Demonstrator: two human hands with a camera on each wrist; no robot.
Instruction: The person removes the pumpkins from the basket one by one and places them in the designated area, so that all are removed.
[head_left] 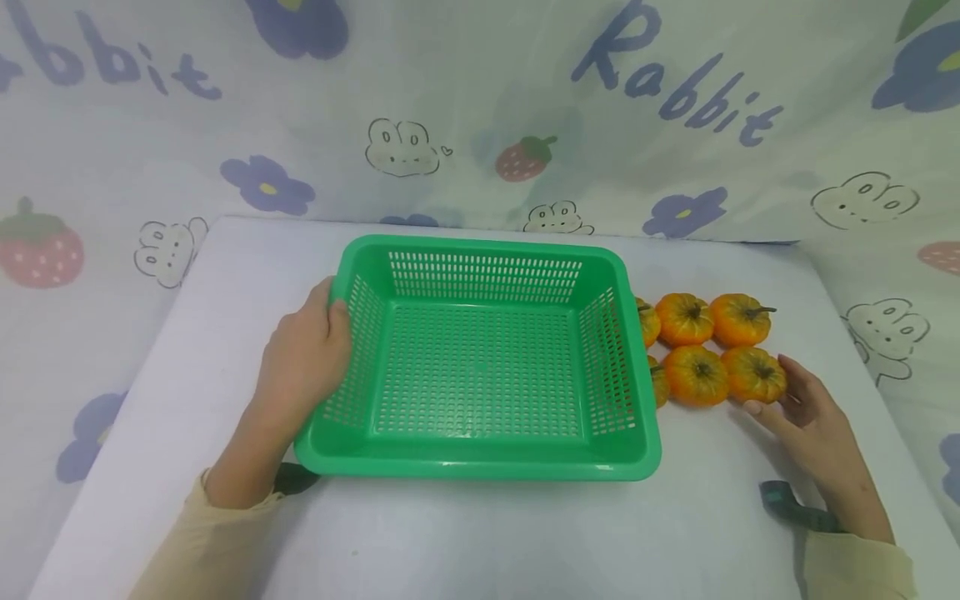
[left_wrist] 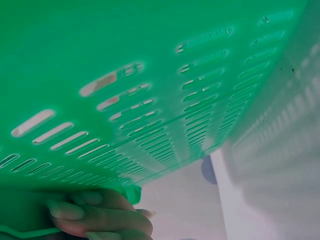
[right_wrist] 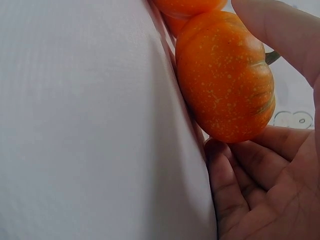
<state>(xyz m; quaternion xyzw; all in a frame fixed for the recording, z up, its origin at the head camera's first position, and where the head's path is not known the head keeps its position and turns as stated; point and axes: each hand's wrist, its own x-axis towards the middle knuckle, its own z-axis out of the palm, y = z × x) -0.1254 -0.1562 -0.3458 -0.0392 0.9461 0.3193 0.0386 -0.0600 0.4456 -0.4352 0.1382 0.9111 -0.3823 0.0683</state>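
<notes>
My left hand (head_left: pixel 306 354) grips the left rim of a green plastic basket (head_left: pixel 480 468) with slotted walls and a meshed floor. The basket holds nothing and is tilted toward me. In the left wrist view, curled fingers (left_wrist: pixel 107 217) show under the rim beside the slotted wall. Small orange pumpkins stand in two rows right of the basket, the leftmost ones partly hidden by its wall. My right hand (head_left: pixel 813 425) is at the right end of the near row. Its thumb and fingers are spread about the end pumpkin (right_wrist: pixel 225 77), fingers touching its side.
A white-covered table (head_left: pixel 480 542) lies under everything. Behind it hangs a pale cloth (head_left: pixel 480 75) printed with rabbits, flowers and strawberries. Other pumpkins (head_left: pixel 696 376) sit close together beside the basket, among them a back-row pumpkin (head_left: pixel 741 320) with a stem pointing right.
</notes>
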